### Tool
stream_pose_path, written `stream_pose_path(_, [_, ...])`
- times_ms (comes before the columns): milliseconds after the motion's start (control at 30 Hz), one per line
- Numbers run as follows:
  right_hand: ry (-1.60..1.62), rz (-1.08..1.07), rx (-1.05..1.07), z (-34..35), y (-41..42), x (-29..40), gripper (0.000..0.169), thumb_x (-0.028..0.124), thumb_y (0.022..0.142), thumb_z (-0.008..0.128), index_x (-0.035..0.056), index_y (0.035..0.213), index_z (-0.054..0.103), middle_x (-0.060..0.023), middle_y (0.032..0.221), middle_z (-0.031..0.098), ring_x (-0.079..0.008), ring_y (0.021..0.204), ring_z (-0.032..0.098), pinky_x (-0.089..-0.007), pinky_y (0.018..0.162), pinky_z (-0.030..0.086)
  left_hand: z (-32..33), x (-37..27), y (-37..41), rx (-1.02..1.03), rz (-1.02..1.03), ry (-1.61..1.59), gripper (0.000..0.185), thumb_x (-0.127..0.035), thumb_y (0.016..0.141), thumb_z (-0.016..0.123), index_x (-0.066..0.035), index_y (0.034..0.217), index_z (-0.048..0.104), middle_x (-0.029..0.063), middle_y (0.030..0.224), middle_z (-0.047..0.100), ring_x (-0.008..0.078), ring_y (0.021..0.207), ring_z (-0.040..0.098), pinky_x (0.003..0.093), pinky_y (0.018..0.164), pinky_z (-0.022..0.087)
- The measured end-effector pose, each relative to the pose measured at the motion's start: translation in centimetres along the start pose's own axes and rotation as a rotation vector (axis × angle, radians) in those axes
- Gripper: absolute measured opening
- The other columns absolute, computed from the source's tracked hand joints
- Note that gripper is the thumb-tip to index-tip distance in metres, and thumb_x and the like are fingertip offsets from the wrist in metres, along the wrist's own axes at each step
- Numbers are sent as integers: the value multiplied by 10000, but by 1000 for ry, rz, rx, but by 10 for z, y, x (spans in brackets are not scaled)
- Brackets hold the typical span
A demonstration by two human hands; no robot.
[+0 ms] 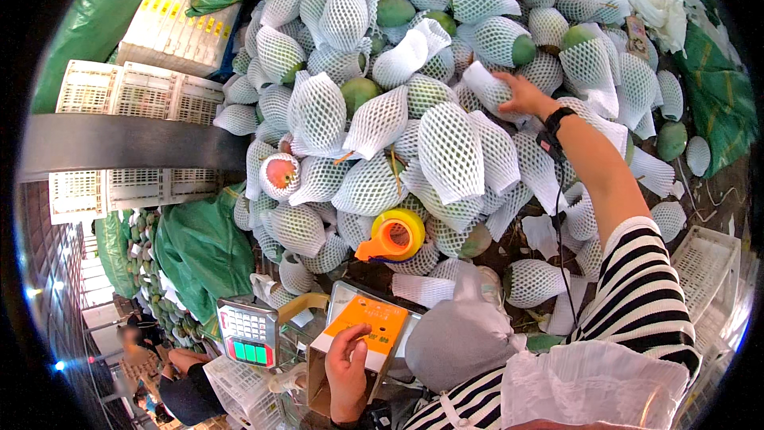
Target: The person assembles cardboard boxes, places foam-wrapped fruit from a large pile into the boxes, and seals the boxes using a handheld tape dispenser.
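Observation:
My right hand (524,97) reaches into a large heap of green mangoes (358,95) wrapped in white foam nets. Its fingers are around the near end of one foam-netted mango (486,88); how firmly they grip cannot be seen. Lower down, my left hand (347,367) is held over an open cardboard box (319,379), fingers loosely bent and nothing visible in them. An orange printed flap or sheet (369,328) lies across the box. The box rests at the metal pan of a weighing scale (412,334), whose keypad display (248,334) is lit.
An orange tape dispenser with yellow tape (399,234) lies on the heap's near edge. White plastic crates (143,92) are stacked at left behind a grey metal post (131,146). Green tarpaulins (203,245) flank the heap. A cable runs from my right wrist. Another person (188,391) sits at lower left.

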State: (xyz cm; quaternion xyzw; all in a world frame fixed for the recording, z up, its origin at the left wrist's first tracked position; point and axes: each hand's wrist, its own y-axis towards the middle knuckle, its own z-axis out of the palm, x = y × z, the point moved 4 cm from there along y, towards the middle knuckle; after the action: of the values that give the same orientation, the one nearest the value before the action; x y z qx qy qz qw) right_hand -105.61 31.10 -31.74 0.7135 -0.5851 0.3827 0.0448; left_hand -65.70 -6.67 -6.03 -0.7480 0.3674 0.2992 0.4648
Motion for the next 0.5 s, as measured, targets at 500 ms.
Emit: stream_pose_path(500, [1438,175,329,24,-24,-4,645,509,769,556,74,1238,474,-107,1165,561,-237,1015,551,-409,900,424,19,-14,39,79,41,-25,255,-11,844,472,41,1089,521,122,1065,569,196,1006,547,301,904,406])
